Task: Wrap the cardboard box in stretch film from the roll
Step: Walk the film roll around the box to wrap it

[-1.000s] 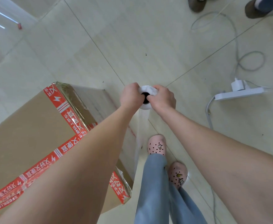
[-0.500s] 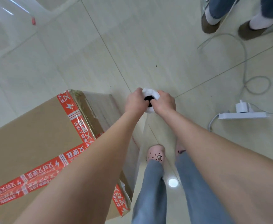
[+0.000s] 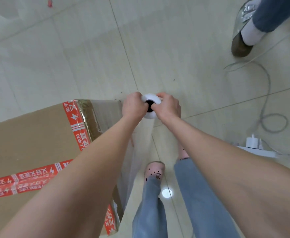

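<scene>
A large brown cardboard box (image 3: pixel 29 140) with red printed tape stands on the floor at the left. Its right side carries clear stretch film (image 3: pixel 104 112). I hold the white film roll (image 3: pixel 151 99) upright just beyond the box's far right corner, seen from its top end with the dark core hole. My left hand (image 3: pixel 134 105) grips the roll's left side and my right hand (image 3: pixel 169 107) its right side, thumbs at the core. A sheet of film hangs from the roll down to the box side.
Pale floor tiles lie all around. A white power strip (image 3: pixel 259 152) with a plug and a looping grey cable (image 3: pixel 268 107) lie at the right. Another person's shoe (image 3: pixel 242 43) stands at the top right. My own legs and feet are below the roll.
The box corner and the roll have come closer together as I stepped along the box's side. The other person's foot has come further into view and the power strip has shifted toward the right edge.
</scene>
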A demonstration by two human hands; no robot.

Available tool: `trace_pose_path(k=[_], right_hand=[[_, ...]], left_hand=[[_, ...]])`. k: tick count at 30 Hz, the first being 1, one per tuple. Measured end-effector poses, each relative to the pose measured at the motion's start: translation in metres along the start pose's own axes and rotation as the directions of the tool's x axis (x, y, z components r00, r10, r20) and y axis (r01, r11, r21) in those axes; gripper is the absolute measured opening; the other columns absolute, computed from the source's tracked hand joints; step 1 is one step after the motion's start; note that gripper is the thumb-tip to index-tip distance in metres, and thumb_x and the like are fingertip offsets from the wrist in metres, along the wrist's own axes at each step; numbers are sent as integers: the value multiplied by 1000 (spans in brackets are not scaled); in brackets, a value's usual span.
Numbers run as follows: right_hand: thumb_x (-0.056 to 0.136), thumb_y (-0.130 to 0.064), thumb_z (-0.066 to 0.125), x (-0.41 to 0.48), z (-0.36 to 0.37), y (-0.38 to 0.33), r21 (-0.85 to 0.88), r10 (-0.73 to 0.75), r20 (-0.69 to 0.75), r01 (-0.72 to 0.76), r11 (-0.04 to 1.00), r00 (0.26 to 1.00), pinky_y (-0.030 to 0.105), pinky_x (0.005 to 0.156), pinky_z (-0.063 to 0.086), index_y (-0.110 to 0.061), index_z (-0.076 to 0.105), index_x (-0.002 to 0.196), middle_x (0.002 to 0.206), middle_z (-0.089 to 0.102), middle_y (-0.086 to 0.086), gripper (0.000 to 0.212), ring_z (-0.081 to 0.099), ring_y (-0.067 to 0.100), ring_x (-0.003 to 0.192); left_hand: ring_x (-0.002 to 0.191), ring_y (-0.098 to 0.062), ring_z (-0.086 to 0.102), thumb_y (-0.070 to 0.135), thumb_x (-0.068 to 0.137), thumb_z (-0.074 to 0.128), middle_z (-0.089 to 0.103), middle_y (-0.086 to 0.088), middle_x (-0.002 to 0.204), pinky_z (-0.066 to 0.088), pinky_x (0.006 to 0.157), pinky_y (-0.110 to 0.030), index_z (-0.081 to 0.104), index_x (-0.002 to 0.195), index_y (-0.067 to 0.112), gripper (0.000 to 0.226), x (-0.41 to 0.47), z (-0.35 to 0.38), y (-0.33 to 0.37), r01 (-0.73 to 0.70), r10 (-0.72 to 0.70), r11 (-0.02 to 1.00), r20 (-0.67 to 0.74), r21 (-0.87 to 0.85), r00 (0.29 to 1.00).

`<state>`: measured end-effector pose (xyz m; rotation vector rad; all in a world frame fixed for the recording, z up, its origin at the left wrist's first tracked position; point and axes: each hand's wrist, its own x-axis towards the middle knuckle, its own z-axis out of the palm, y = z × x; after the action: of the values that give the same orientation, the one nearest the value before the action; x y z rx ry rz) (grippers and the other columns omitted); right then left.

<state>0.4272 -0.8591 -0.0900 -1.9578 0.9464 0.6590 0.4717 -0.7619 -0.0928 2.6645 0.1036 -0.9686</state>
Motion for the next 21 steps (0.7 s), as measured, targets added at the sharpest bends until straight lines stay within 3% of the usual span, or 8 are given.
trace_pose_path(k=[3,7,11,15,18,21], right_hand=[[80,-23,62,9,6,-21,29,-36,23,35,999,999,24,74,37,-22,56,123,114,65,1,43,59,23,105],[85,-33,58,17,23,-47,51,-44,171,36,998,984,26,67,33,-21,53,98,104,63,7,19,58,29,100],[92,-26,51,22,30,-60,23,-15,182,11,1000,983,28,69,35,-13,53,107,113,61,14,20,57,32,101],[91,-19,48,20,31,-60,-12,-1,215,3,1000,977,30,69,36,-14,51,101,109,61,15,12,54,32,91],[90,-17,45,20,28,-61,-33,17,229,-10,999,973,31,69,38,-15,51,106,108,60,14,18,49,29,84],[89,-16,45,25,23,-66,-55,21,254,-7,998,967,35,76,46,-15,52,114,113,59,13,26,56,32,95]], left_hand=[[84,-35,64,19,81,57,66,-17,93,52,74,-38,56,89,3,18,11,-14,-12,173,-180,973,-35,-149,983],[91,-36,66,30,83,55,68,-18,99,54,81,-39,58,96,4,29,24,-30,-28,366,-376,905,-4,-217,927],[95,-33,60,22,86,53,65,-17,102,40,66,-31,56,99,3,23,30,-37,-27,239,-240,970,-5,-42,971],[110,-30,55,8,84,47,62,-12,118,44,79,-36,55,124,12,41,34,-43,-22,4,-3,993,-3,119,1000],[104,-29,57,4,81,47,64,-11,111,47,78,-36,61,114,13,38,39,-47,-17,-8,4,987,29,160,1000],[85,-27,51,6,81,49,58,-7,95,41,66,-31,58,97,23,25,43,-50,-13,-27,14,980,66,197,998]])
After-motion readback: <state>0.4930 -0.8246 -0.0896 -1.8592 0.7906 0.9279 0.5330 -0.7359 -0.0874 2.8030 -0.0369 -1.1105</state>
